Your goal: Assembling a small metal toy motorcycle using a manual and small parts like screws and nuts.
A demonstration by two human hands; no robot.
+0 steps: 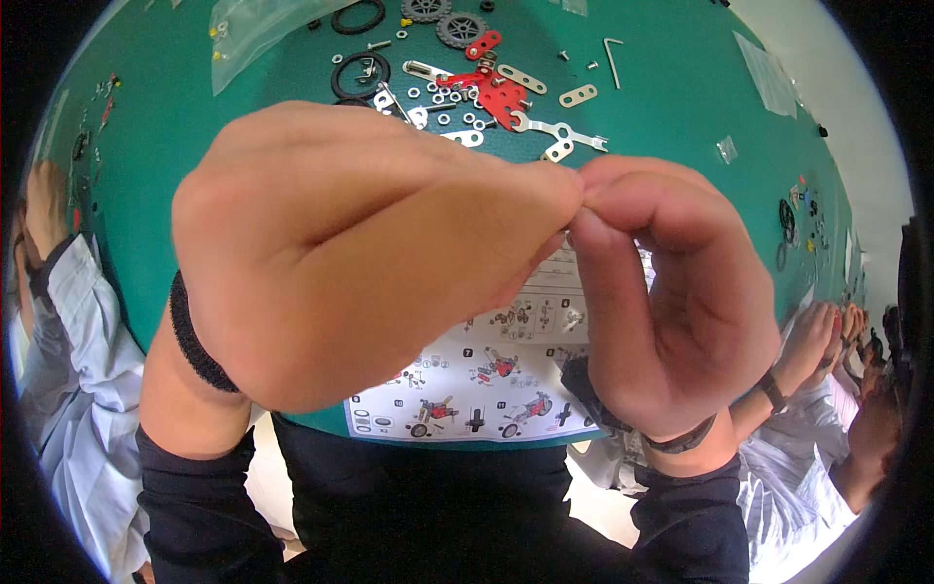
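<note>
My left hand point(360, 243) is closed, its fingertips pinched against those of my right hand point(686, 292). Thumb and forefinger of the right hand are pressed together where the two meet. Whatever lies between the fingertips is too small or too hidden to make out. Both hands are raised close over a printed instruction sheet point(457, 370) with small build drawings. Just beyond the fingertips lie a small metal bracket point(557, 151) and a flat metal spanner point(559, 131). A red perforated plate point(501, 97) rests behind the left hand, among scattered metal nuts point(445, 120).
Grey toy wheels point(461, 30) and black rubber rings point(361, 74) sit at the far side of the green table point(681, 107). Further right is a hex key point(612, 63). A clear plastic bag point(258, 39) lies far left. Other people work at both sides, with their own small parts.
</note>
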